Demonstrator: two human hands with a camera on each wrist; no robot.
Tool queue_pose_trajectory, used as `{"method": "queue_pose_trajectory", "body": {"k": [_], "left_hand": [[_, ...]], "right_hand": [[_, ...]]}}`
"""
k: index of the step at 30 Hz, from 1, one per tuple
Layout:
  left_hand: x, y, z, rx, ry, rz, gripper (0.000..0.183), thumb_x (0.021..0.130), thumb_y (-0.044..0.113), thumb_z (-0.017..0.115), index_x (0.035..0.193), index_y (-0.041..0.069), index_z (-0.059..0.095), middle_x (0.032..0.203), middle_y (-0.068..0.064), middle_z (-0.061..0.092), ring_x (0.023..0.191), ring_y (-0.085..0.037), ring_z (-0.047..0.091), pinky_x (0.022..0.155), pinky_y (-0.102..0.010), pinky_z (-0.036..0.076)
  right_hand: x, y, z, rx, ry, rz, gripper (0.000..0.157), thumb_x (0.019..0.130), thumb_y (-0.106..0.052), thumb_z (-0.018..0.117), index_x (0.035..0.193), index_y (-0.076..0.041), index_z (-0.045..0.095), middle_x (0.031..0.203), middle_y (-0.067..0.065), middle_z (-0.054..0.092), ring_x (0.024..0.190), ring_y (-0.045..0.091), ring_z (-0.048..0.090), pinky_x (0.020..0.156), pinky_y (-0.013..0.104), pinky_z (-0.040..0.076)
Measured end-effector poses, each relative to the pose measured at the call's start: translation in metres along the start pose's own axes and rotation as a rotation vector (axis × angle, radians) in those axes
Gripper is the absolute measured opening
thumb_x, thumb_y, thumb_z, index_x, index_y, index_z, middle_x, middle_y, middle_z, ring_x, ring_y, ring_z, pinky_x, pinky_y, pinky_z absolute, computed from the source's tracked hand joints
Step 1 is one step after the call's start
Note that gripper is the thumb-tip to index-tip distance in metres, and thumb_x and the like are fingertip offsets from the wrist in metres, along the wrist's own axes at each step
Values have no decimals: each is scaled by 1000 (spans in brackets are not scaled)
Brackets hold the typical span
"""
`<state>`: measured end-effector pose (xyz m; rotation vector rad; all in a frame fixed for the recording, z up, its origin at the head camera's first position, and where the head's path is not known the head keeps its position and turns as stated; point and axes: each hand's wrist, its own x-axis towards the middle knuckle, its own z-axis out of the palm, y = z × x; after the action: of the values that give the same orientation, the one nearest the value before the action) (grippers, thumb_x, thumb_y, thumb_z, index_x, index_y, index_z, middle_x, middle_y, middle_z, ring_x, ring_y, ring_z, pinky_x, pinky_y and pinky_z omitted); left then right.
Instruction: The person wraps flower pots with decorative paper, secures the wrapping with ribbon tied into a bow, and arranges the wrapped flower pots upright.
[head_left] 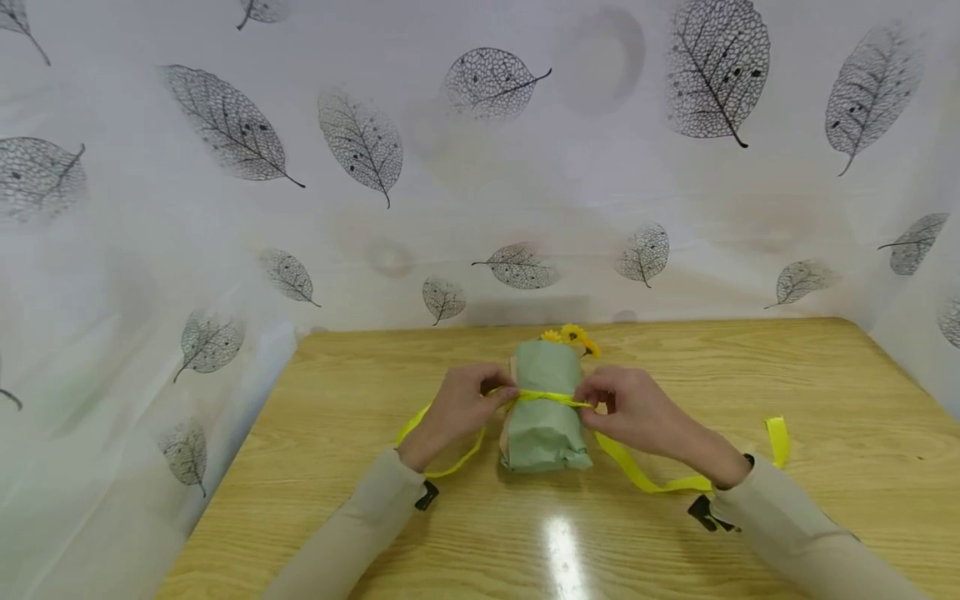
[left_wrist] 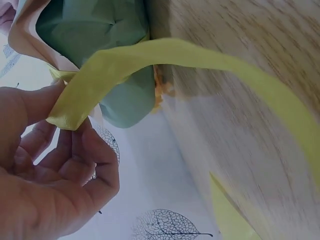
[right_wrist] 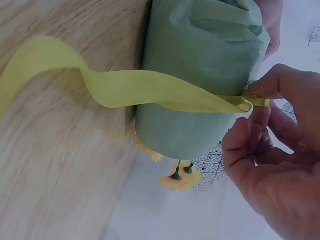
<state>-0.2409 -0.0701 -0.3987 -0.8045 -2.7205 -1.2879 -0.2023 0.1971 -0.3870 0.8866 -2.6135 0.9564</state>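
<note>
Your left hand (head_left: 456, 411) pinches the yellow ribbon (head_left: 551, 397) on one side of the green paper bundle (head_left: 547, 437), and your right hand (head_left: 637, 408) pinches it on the other side. The ribbon goes across the bundle, which is on the wooden table (head_left: 637, 542) between your hands. Yellow flowers (head_left: 573, 335) peek out at its far end.
</note>
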Motion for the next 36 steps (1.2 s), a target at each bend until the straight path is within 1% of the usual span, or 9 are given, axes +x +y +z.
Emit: {"method": "queue_pose_trajectory", "body": {"k": [6, 9, 11, 15, 18, 21, 24, 29, 36], "left_hand": [[-1, 0, -2, -13, -10, 4, 6, 96, 16, 72, 93, 15, 78, 93, 0, 78, 82, -6, 68, 76, -22, 56], [-1, -1, -4, -2, -26, -14, 7, 97, 18, 72, 93, 15, 78, 92, 1, 78, 80, -6, 66, 74, -22, 55], [-1, -1, -5, 3, -38, -34, 8, 97, 19, 72, 94, 16, 78, 92, 2, 78, 81, -6, 66, 75, -22, 55], [-3, -2, -8, 30, -48, -78, 10, 97, 25, 72, 95, 18, 79, 91, 7, 77, 82, -5, 64, 78, -25, 55], [-5, -3, -10, 50, -52, -83, 12, 98, 26, 71, 96, 18, 79, 90, 7, 76, 81, -7, 63, 76, -25, 55], [-6, -5, -12, 53, -63, -76, 12, 98, 26, 71, 96, 17, 79, 90, 6, 76, 79, -6, 63, 72, -24, 55], [-6, -6, -12, 35, -76, -71, 13, 99, 25, 70, 96, 15, 78, 91, 1, 76, 76, -7, 65, 67, -23, 55], [-9, -4, -12, -6, -118, -79, 15, 100, 25, 68, 98, 14, 78, 93, -6, 77, 72, -11, 67, 65, -25, 56], [-11, -1, -12, 7, -140, -81, 14, 99, 24, 67, 93, 16, 77, 86, -7, 75, 67, -9, 62, 61, -23, 53]], "right_hand": [[-2, 1, 0, -34, 13, -97, 15, 86, 1, 73, 87, -14, 73, 78, -8, 59, 68, 9, 53, 58, 21, 46], [-2, 3, 0, 13, 34, -142, 18, 86, 4, 73, 89, -14, 71, 88, -4, 64, 71, 7, 54, 59, 22, 49], [-3, 4, 1, 67, 57, -140, 19, 87, 5, 73, 91, -13, 70, 95, 0, 68, 74, 5, 55, 60, 23, 51], [-2, 7, 1, 208, 70, -18, 13, 93, 0, 71, 96, -13, 73, 99, 4, 72, 76, 5, 61, 63, 24, 55], [-2, 7, 2, 296, 31, 88, 7, 99, -7, 66, 100, -11, 72, 94, 7, 71, 77, 10, 63, 64, 24, 54], [-1, 5, 2, 348, -10, 144, 6, 102, -8, 62, 103, -8, 68, 89, 12, 68, 74, 12, 61, 62, 24, 52], [-1, 3, 1, 302, -29, 145, 5, 99, -8, 66, 105, -8, 66, 82, 7, 61, 67, 8, 53, 59, 23, 47], [-5, -2, -4, 107, -52, 126, 9, 91, -9, 76, 96, -13, 70, 72, -7, 55, 60, 2, 43, 54, 22, 41], [-10, -8, -8, -75, -29, 112, 10, 87, -2, 74, 94, -8, 77, 74, -8, 56, 64, 2, 37, 56, 21, 34]]}}
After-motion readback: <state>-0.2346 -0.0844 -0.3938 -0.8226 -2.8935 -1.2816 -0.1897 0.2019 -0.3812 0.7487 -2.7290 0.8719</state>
